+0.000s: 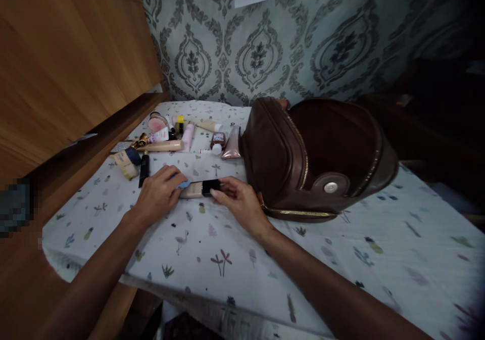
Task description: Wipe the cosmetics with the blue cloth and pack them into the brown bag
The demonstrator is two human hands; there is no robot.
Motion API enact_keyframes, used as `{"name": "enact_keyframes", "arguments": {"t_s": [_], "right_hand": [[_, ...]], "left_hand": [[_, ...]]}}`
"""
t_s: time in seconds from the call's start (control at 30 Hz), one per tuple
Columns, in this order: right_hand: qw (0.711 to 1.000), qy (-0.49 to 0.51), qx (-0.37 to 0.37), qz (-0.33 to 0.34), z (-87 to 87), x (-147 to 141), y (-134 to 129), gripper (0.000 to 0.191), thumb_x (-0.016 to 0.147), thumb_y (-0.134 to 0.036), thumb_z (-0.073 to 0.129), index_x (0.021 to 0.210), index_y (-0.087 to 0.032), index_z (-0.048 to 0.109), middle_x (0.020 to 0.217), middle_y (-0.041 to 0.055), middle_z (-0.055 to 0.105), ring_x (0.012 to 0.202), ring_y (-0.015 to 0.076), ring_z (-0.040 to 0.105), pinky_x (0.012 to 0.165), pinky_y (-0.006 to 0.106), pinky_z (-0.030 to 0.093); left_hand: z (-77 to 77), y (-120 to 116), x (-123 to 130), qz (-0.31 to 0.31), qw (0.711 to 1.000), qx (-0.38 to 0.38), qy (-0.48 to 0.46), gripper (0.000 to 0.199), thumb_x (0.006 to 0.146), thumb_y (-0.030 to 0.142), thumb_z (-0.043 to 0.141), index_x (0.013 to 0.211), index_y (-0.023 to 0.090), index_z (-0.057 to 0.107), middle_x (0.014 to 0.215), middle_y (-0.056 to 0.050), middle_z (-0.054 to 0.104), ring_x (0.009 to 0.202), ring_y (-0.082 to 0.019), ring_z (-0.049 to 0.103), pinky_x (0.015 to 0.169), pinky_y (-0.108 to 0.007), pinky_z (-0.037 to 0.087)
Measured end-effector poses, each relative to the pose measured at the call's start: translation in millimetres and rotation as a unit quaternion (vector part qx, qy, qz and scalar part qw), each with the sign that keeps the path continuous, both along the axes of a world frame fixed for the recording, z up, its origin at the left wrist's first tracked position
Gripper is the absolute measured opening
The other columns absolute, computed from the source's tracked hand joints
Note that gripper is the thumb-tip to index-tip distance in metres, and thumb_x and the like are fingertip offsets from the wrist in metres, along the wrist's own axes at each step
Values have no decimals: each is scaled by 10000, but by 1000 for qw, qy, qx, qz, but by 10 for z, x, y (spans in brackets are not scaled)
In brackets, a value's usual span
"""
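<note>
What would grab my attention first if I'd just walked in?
Probably the big brown bag, gaping open right of centre on the patterned cloth. Next, in the middle, the left hand and right hand hold a black-capped bottle, with something blue at the left fingers. Beyond them lies a cluster of tubes and small containers.

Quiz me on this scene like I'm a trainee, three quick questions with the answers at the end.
1. Multiple choice: Whose fingers are at the black cap of the beige bottle? A) left hand's B) right hand's C) neither's
2. True or false: The brown bag is open.
3. Fill in: In the picture, the shiny pink tube lies to the ____ of the bag.

Key: 1. B, the right hand; 2. True; 3. left.
</note>
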State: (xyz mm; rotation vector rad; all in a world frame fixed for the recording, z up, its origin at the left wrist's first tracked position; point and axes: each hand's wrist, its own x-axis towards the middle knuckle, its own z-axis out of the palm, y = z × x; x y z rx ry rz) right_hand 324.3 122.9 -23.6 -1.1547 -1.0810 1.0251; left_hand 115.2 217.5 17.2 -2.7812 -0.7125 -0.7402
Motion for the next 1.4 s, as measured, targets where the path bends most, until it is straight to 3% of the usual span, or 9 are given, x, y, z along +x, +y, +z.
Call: {"name": "enact_keyframes", "arguments": {"t_s": [0.13,0.27,0.47,0.6,0.7,0.9,1.13,1.23,1.4], "right_hand": [[1000,16,22,-3,-12,-4,10,361,738,-344,763,1058,-211,664,882,29,693,830,179,663,757,330,560],[995,-54,79,-10,11,-26,-27,435,773,-245,718,1202,-242,644,1009,41,695,955,188,657,846,340,543],[978,-165,127,6,57,-58,-135,636,786,-131,675,1388,-278,531,1133,43,707,970,190,685,861,324,562],[989,-122,87,9,21,-66,-118,653,769,-143,702,1386,-255,519,1100,44,726,840,163,702,833,323,576],[994,-90,67,-2,6,-72,-75,534,739,-152,722,1257,-222,613,1039,42,739,865,168,704,823,317,576],[997,-61,51,-7,51,-74,-33,237,695,-202,753,925,-216,700,914,17,742,881,178,694,797,321,564],[999,24,29,-11,70,-41,-20,256,660,-268,788,883,-204,682,861,18,711,869,179,662,793,321,534],[998,61,24,-19,102,-31,-14,307,631,-290,817,893,-200,683,879,14,710,879,171,651,816,316,519],[986,166,-5,22,174,-85,-44,347,593,-314,859,882,-210,696,908,4,729,879,168,659,881,330,506]], "left_hand": [[-1,-65,68,-36,996,13,-79,267,869,72,470,1013,166,675,972,-94,641,908,-224,600,774,-352,519],[18,-161,161,-89,986,14,-139,334,890,76,463,1162,160,637,1083,-132,617,1009,-245,583,854,-398,509],[51,-187,203,-184,978,-18,-93,336,929,111,450,1219,188,601,1079,-129,620,956,-228,566,798,-380,514],[19,-128,109,-159,986,-18,-52,308,951,163,458,1212,202,616,1049,-122,644,923,-225,581,768,-362,512],[-8,-95,-32,-126,991,-27,-37,300,949,166,465,1193,189,638,1048,-122,652,937,-226,593,788,-347,513],[43,-103,-279,-70,972,-217,-47,354,973,192,411,1273,194,598,1177,-109,637,1077,-218,616,938,-323,493],[1,-129,-227,-14,949,-312,-43,465,889,398,616,1312,215,549,1209,-82,652,1087,-250,623,952,-358,487],[-14,-161,-159,6,926,-369,-81,446,866,410,646,1266,226,576,1176,-54,668,1048,-237,627,929,-334,483],[31,-277,2,24,851,-498,-167,472,749,435,764,1140,203,636,1027,-20,687,950,-219,628,854,-293,491]]}}
